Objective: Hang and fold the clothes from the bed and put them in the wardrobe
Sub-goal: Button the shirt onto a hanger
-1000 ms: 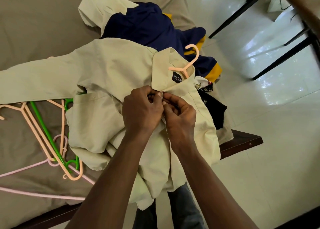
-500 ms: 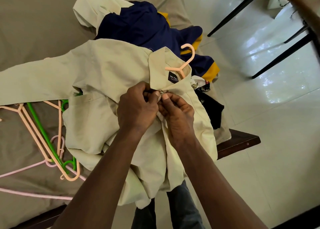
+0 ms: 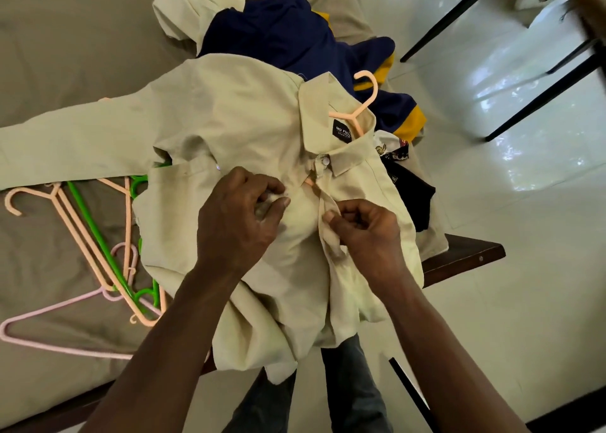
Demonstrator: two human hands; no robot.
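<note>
A beige button shirt [image 3: 236, 121] lies over the bed's corner with a peach hanger [image 3: 362, 104] inside its collar. The top button at the collar is fastened. My left hand [image 3: 239, 216] pinches the shirt's left front edge just below the collar. My right hand [image 3: 367, 232] pinches the right placket a little lower. Behind the shirt lies a navy and yellow garment [image 3: 288, 32] over a cream one [image 3: 193, 3]. A black garment [image 3: 410, 193] peeks out at the shirt's right.
Several loose hangers, peach [image 3: 75, 226], green [image 3: 98, 232] and pink [image 3: 49, 344], lie on the grey bed sheet [image 3: 65, 55] at left. The bed's dark wooden corner [image 3: 465, 259] juts right. Black furniture legs [image 3: 541, 95] stand on the glossy white floor.
Both hands have moved down from the collar button, which now shows fastened, to a lower spot on the shirt front and have drawn slightly apart.
</note>
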